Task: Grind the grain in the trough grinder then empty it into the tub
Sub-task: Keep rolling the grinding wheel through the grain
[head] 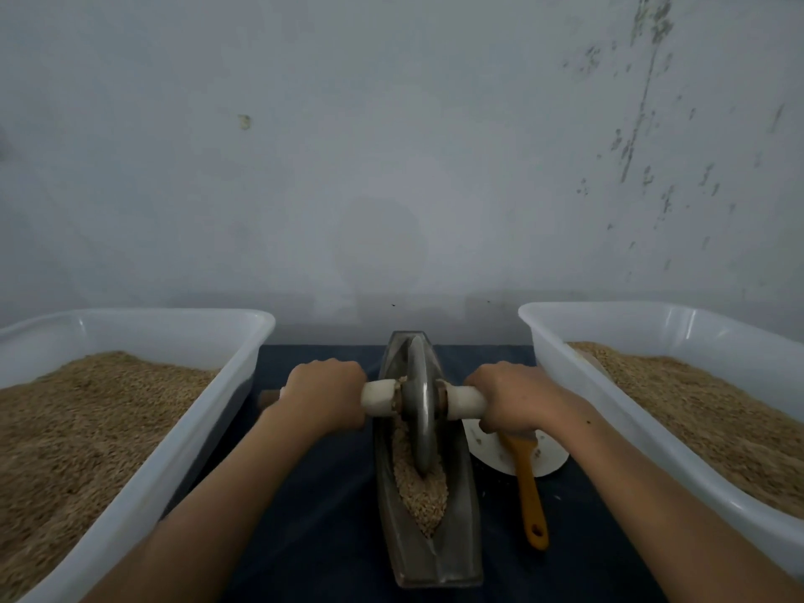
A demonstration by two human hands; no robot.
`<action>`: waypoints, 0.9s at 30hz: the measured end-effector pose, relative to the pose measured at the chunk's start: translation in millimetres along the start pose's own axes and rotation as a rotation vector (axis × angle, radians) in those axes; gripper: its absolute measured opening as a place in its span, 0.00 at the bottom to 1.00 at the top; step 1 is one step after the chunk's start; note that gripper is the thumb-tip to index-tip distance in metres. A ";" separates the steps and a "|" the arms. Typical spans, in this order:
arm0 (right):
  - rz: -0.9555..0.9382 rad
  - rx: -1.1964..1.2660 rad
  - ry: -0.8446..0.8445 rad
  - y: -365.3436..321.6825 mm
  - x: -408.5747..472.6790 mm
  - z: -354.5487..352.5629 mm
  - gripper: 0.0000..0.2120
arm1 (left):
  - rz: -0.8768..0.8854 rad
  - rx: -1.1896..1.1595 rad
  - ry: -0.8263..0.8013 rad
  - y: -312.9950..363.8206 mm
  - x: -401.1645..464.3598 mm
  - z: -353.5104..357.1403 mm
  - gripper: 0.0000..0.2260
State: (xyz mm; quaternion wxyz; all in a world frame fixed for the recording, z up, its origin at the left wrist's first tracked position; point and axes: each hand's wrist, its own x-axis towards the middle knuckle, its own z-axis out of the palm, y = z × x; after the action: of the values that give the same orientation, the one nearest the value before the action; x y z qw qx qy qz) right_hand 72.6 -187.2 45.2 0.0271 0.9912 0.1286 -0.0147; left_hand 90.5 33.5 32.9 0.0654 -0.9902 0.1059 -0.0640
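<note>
trough grinder between left hand, right hand

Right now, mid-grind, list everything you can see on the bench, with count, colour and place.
Grey metal trough grinder: one, centre, lengthwise on the dark cloth.
Grey metal grinding wheel: one, upright in the trough, pale handles either side.
Tan grain: in the trough, near the wheel.
White plastic tubs: two, left and right, both holding tan grain.
White plate: one, right of the trough.
Orange-handled brush: one, lying across the plate.
Dark blue cloth: one, under everything.
Left hand: grips left handle.
Right hand: grips right handle.
</note>
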 end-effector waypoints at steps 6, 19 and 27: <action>0.008 -0.053 0.280 -3.2 5.3 10.7 0.06 | -0.012 -0.025 0.160 -0.3 2.7 7.6 0.11; -0.013 -0.034 -0.097 -3.0 -0.6 -6.5 0.17 | 0.004 -0.061 -0.197 -2.8 -1.2 -5.1 0.22; 0.009 -0.047 0.257 -3.1 5.9 10.3 0.06 | -0.037 -0.012 0.119 0.4 1.6 4.9 0.13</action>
State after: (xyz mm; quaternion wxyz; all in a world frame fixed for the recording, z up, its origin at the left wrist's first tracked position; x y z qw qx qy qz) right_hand 77.3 -183.4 34.5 0.0335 0.9846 0.1269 0.1156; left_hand 92.7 33.3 28.1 0.0519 -0.9868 0.0917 -0.1234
